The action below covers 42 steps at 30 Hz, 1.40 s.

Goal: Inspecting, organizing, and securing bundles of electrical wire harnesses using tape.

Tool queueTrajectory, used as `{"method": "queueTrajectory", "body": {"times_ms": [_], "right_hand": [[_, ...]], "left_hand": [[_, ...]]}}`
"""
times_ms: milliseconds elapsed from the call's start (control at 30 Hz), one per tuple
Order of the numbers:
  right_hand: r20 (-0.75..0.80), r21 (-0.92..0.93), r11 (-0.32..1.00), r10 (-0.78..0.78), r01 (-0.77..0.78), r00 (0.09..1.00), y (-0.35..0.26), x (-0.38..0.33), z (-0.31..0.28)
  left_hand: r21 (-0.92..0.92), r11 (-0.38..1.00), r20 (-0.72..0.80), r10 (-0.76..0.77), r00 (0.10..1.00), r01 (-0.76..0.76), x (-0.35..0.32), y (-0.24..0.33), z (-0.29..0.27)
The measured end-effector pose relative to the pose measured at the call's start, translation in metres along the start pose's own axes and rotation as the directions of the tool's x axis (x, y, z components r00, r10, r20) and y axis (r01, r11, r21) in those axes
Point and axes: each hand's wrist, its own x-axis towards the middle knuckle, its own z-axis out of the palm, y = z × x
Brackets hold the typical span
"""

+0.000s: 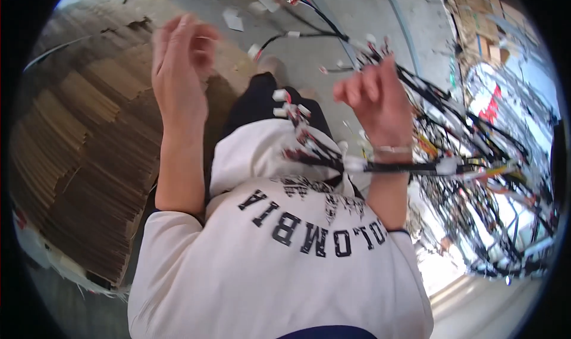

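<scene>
My right hand [373,95] is raised in front of me with the fingers curled around black cables of a wire harness [333,26]. The cables run up and away to white connectors lying on the floor. Another bundle of the harness [416,167] crosses just below my right wrist, and its white connectors [294,116] dangle over my white sweatshirt [279,261]. My left hand [178,71] is lifted to the left and blurred. Its fingers are loosely bent, and I see nothing in them.
A tall stack of flattened cardboard [83,160] fills the left side. A tangled heap of black wire harnesses [476,178] lies to my right. The grey concrete floor [357,5] ahead carries loose white connectors, and brown boxes [482,17] stand at the far right.
</scene>
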Motion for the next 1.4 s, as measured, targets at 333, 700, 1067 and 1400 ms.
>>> {"method": "queueTrajectory", "body": {"times_ms": [333,700,1067,1400], "right_hand": [[-0.194,0.167,0.982,-0.055,0.088,0.98,-0.006,0.018,-0.011],[-0.237,0.365,0.907,-0.127,0.21,0.963,0.002,0.021,-0.033],[-0.219,0.305,0.937,-0.106,0.171,0.97,0.004,0.024,-0.036],[-0.158,0.067,0.997,-0.023,0.034,0.987,-0.005,0.011,-0.022]], "left_hand": [[0.243,0.676,0.956,-0.045,0.291,-0.696,-0.069,-0.041,0.047],[0.125,0.603,0.923,0.221,0.315,-0.788,-0.082,-0.064,0.068],[0.408,0.878,0.913,-0.397,0.097,-0.251,-0.053,-0.058,0.082],[0.298,0.596,0.944,-0.066,0.324,-0.746,-0.07,-0.048,0.09]]}}
